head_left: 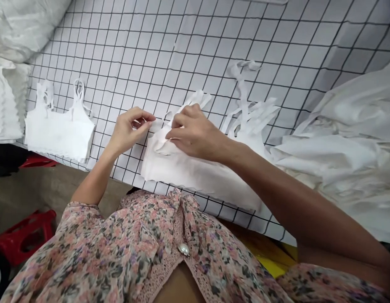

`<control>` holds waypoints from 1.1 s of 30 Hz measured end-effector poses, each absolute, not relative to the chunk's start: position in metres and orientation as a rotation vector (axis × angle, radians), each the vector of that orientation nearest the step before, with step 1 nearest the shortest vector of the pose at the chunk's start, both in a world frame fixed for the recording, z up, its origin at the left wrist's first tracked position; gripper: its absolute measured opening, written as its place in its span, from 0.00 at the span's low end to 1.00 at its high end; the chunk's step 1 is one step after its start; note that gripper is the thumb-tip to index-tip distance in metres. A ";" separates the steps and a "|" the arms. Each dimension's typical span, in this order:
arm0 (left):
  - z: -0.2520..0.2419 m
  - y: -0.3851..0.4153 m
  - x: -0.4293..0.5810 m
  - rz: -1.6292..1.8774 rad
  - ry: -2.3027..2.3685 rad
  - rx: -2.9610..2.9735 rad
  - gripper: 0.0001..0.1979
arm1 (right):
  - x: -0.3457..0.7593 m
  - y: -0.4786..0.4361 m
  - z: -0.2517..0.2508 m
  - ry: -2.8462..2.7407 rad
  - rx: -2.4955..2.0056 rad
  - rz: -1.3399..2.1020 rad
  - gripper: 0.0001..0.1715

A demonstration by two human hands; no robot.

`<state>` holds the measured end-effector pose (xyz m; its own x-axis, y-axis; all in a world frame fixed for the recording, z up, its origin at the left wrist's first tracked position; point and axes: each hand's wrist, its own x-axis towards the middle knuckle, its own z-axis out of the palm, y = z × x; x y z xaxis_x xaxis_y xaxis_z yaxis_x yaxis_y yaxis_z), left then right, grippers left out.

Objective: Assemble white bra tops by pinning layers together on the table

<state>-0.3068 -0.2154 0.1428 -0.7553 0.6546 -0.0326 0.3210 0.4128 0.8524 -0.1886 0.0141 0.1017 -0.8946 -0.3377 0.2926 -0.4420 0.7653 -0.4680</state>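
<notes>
A white strappy top (pixel 201 172) lies in front of me on the checked cloth, its hem toward me and its layers stacked. Over its left shoulder, my right hand (pixel 195 130) is closed, fingertips pinched on a thin white strap (pixel 163 147) that curls onto the fabric. Just to the left, my left hand (pixel 131 128) holds thumb and forefinger together on a short white strap end (pixel 156 125) at the top's upper left corner. More loose straps (pixel 245 109) spread out above the right shoulder. My right forearm hides part of the top.
Another white top (pixel 60 130) lies flat at left, beside a stack of white garments (pixel 8 101) and a white bundle (pixel 27 25). A large heap of white fabric (pixel 346 155) covers the right side. Below the table edge is a red plastic object (pixel 27 235).
</notes>
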 end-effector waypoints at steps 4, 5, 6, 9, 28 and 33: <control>0.135 -0.204 -0.323 1.243 2.355 0.846 0.10 | -0.210 0.033 0.094 -2.710 0.337 0.887 0.11; 0.132 -0.200 -0.326 1.237 2.350 0.851 0.11 | -0.221 0.034 0.090 -2.714 0.296 0.877 0.09; 0.130 -0.197 -0.330 1.237 2.342 0.852 0.12 | -0.233 0.033 0.086 -2.729 0.283 0.867 0.07; 0.128 -0.192 -0.337 1.281 2.321 0.817 0.13 | -0.263 0.022 0.078 -2.788 0.329 0.893 0.13; 0.166 -0.177 -0.287 1.450 1.611 0.418 0.18 | -0.216 0.020 0.118 -2.318 0.079 1.509 0.05; 0.177 -0.180 -0.274 1.506 1.433 0.252 0.16 | -0.199 0.019 0.119 -2.222 0.026 1.413 0.10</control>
<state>-0.2737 -0.1801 0.1773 -0.4776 0.7467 -0.4630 -0.4996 0.2026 0.8422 -0.1993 0.0193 0.1186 -0.8735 0.2452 0.4205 -0.2766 0.4607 -0.8433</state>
